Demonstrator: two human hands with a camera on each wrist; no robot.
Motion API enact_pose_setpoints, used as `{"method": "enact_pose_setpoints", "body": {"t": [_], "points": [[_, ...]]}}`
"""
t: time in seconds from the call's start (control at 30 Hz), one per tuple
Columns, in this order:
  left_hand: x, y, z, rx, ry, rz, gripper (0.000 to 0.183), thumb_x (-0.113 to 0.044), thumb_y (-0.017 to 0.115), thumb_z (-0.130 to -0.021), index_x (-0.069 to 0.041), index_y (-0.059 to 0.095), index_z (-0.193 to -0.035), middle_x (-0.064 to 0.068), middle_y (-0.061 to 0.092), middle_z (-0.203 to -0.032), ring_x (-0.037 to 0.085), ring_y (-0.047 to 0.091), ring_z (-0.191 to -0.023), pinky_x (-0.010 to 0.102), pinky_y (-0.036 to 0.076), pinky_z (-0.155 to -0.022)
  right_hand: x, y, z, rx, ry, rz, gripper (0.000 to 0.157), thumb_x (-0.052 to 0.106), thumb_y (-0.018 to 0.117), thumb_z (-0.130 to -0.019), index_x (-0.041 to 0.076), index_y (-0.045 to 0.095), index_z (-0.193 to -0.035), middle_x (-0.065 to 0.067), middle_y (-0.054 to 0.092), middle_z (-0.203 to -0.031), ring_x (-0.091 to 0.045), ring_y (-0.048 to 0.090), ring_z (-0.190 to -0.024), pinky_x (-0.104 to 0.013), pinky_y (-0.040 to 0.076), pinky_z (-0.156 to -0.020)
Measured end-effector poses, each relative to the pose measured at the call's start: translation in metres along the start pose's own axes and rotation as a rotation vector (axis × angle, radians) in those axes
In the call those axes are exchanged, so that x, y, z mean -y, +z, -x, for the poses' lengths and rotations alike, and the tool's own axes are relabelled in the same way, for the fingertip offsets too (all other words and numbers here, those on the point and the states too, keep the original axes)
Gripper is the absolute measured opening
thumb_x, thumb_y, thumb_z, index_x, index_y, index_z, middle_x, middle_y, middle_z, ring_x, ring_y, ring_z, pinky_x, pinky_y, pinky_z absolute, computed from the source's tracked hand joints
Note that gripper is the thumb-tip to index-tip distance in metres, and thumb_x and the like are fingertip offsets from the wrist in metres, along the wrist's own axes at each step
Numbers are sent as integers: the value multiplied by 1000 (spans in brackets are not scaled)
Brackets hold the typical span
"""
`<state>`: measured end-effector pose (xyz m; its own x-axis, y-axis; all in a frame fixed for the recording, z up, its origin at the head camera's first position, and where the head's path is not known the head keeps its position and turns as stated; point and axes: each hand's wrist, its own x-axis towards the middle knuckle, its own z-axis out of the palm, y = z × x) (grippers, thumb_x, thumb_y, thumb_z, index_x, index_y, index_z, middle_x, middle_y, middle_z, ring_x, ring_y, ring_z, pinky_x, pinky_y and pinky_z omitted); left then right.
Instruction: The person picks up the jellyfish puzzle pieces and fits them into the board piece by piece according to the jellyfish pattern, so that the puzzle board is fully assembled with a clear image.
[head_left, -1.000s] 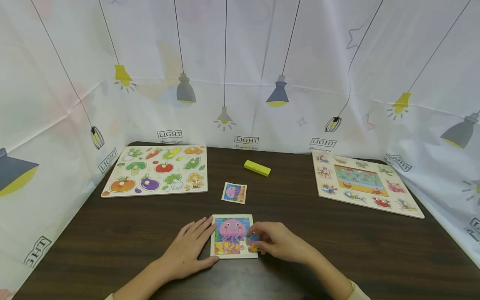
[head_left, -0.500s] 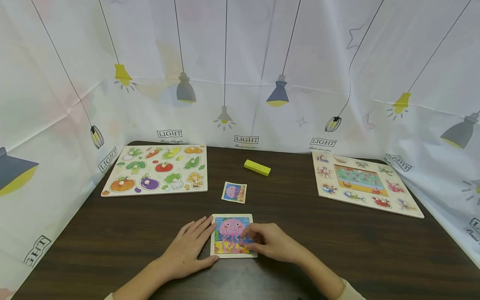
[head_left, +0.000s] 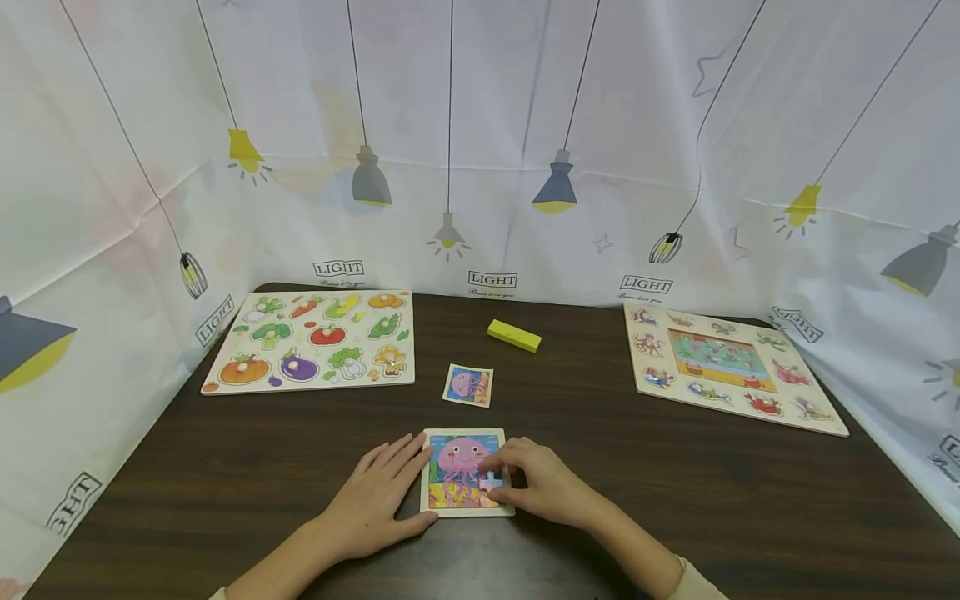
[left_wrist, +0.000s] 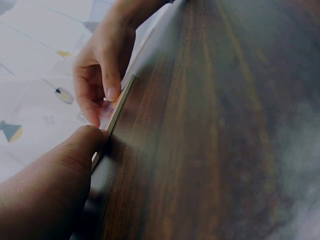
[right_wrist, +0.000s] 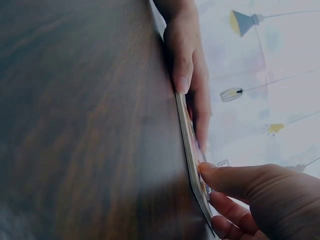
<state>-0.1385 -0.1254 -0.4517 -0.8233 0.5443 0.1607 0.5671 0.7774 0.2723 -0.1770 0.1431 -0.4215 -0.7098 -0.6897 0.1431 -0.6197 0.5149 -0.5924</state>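
A small jigsaw puzzle of a pink jellyfish (head_left: 461,458) lies in its pale wooden frame (head_left: 468,513) near the table's front, in the head view. My left hand (head_left: 375,500) rests on the table, fingers extended, its fingertips and thumb touching the frame's left side. At the picture's lower right, my right hand (head_left: 543,483) pinches a puzzle piece (head_left: 491,482) between thumb and fingers. Glare makes that piece look pale, and the fingers cover part of it. Both wrist views show the frame edge-on; the right thumb (right_wrist: 212,172) is over its surface in the right wrist view.
Beyond the frame lies a small jellyfish picture card (head_left: 468,386), with a yellow block (head_left: 514,336) farther back. A vegetable peg puzzle board (head_left: 311,342) lies at back left. At back right is a sea-animal board (head_left: 731,367). A printed curtain (head_left: 495,233) encloses the table.
My right hand has moved slightly left, bringing the puzzle piece from the frame's right edge over the lower right of the picture. The left hand has stayed in place.
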Motion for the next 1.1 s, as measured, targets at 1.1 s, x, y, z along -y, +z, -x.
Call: {"method": "enact_pose_setpoints", "body": {"t": [1.1], "points": [[0, 0, -1, 9, -5, 15, 80, -65, 41, -86, -11, 29, -145, 7, 22, -150, 24, 20, -136, 48, 14, -106, -3, 6, 2, -68, 49, -31, 14, 24, 75, -77, 17, 65, -86, 8, 54, -82, -8, 48, -71, -21, 43, -62]]}}
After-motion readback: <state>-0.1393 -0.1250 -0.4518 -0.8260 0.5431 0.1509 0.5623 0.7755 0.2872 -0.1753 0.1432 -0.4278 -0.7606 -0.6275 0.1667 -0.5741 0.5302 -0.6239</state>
